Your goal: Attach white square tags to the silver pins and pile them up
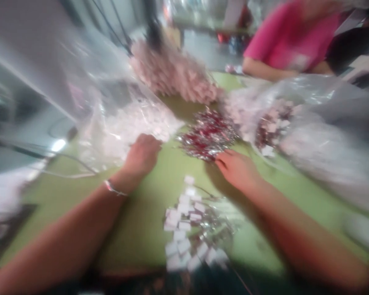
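Note:
The picture is smeared by motion. My left hand (143,155) reaches to the edge of a clear plastic bag (117,119) of small white pieces; its fingers curl under and are hidden. My right hand (237,168) rests palm down at the near edge of a heap of red and silver shiny pieces (208,134); its fingertips are blurred. Between my forearms lies a cluster of small white square pieces (187,225) mixed with silver bits on the green table (141,221).
A pile of pale pink pieces (175,73) lies at the back. Large clear bags (310,123) with pink and dark pieces fill the right side. A person in a pink shirt (289,37) sits across the table, one forearm on it.

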Demonstrator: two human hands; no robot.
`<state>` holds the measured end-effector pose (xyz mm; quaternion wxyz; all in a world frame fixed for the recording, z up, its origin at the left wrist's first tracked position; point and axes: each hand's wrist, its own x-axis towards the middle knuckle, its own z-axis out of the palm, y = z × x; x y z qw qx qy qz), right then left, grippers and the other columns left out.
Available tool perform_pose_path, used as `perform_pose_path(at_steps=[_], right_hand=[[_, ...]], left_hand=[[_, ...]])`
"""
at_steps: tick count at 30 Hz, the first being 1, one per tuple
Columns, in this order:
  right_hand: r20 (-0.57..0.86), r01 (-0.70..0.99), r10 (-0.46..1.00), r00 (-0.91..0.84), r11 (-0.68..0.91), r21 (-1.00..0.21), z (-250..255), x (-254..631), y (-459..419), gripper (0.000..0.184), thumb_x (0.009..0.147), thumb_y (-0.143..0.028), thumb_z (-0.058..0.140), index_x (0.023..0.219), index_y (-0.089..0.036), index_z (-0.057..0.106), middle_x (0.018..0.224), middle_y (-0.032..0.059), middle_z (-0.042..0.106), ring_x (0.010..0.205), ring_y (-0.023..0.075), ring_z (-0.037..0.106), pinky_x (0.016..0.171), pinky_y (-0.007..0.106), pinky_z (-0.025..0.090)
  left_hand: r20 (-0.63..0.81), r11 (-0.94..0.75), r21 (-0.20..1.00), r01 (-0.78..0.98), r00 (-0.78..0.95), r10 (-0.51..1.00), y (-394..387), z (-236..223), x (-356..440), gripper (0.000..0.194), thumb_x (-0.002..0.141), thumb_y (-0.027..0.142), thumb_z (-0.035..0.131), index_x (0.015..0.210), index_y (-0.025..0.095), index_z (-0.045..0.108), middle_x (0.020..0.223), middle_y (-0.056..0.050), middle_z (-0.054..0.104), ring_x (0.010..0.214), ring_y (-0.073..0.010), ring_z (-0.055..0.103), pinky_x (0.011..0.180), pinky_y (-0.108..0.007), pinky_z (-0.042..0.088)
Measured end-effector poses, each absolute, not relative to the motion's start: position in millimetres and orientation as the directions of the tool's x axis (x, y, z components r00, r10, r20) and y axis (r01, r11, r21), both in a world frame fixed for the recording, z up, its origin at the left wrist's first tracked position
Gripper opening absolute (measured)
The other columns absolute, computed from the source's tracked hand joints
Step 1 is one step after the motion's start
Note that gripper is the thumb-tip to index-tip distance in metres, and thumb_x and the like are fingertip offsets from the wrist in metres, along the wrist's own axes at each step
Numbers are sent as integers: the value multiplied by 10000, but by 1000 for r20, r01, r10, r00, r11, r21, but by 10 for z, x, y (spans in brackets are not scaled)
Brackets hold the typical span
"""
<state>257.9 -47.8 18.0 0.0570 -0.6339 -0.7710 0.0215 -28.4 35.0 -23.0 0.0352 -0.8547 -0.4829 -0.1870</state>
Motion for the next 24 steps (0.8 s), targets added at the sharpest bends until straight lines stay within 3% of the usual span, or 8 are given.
perform_pose_path(at_steps=[3, 5, 7, 10, 12, 17, 20, 24], right_hand=[[37, 985, 985, -167, 168, -28, 147, 2693, -406, 183, 897, -236, 484, 843, -197, 654, 863, 42, 624, 742, 171, 547, 604, 285, 315], [30, 982, 981, -189, 190, -19, 108, 2705, -392, 185, 899, -233, 481, 833, -189, 648, 871, 44, 614, 773, 174, 549, 606, 282, 315], [42, 974, 974, -223, 224, -27, 76, 2689, -387, 205, 912, -226, 459, 831, -182, 643, 880, 47, 608, 807, 176, 551, 619, 280, 324], [43, 961, 963, -267, 269, -59, 63, 2659, -381, 225, 930, -224, 432, 847, -179, 636, 893, 50, 607, 821, 170, 551, 645, 278, 339], [34, 957, 959, -280, 282, -67, 83, 2647, -381, 222, 932, -223, 427, 859, -176, 631, 909, 58, 613, 817, 171, 552, 651, 281, 342], [47, 964, 974, -224, 228, -135, 210, 2598, -445, 186, 919, -232, 437, 888, -183, 614, 857, 57, 652, 714, 173, 552, 607, 289, 320], [46, 933, 976, -214, 218, -286, 272, 2517, -531, 161, 904, -258, 457, 873, -197, 603, 737, 26, 652, 612, 154, 528, 575, 280, 311], [65, 843, 959, -276, 274, -462, 269, 2393, -631, 138, 877, -243, 478, 828, -206, 601, 743, 14, 665, 626, 142, 548, 597, 269, 340]], left_hand=[[343, -452, 225, 863, 364, 866, 262, -80, -218, 242, 888, 255, 462, 930, 170, 684, 919, -120, 650, 962, -285, 554, 874, -425, 445], [315, -390, 430, 814, 269, 910, 174, -9, -134, 186, 860, 289, 532, 903, 185, 680, 901, -87, 668, 896, -246, 589, 825, -377, 471], [201, -303, 685, 663, 227, 953, 75, 12, -25, 175, 836, 325, 584, 899, 184, 666, 846, -55, 682, 778, -192, 613, 735, -318, 496], [-5, -144, 901, 410, 343, 939, -58, -38, 145, 219, 843, 367, 589, 917, 169, 642, 748, -34, 680, 636, -143, 605, 621, -270, 497], [-4, -166, 917, 364, 424, 906, -122, -92, 234, 207, 856, 357, 575, 914, 171, 644, 790, -38, 691, 683, -143, 620, 657, -270, 501], [49, -357, 817, 454, 562, 826, -224, -168, 316, 142, 853, 311, 574, 868, 212, 675, 861, -14, 699, 784, -151, 622, 752, -285, 478], [-8, -218, 894, 392, 499, 866, -229, -172, 292, 161, 831, 346, 611, 867, 204, 676, 825, -17, 698, 735, -145, 616, 694, -266, 479], [-113, 50, 982, 184, 355, 928, -176, -170, 242, 264, 827, 417, 626, 892, 167, 678, 719, -34, 678, 581, -109, 564, 558, -230, 449]])
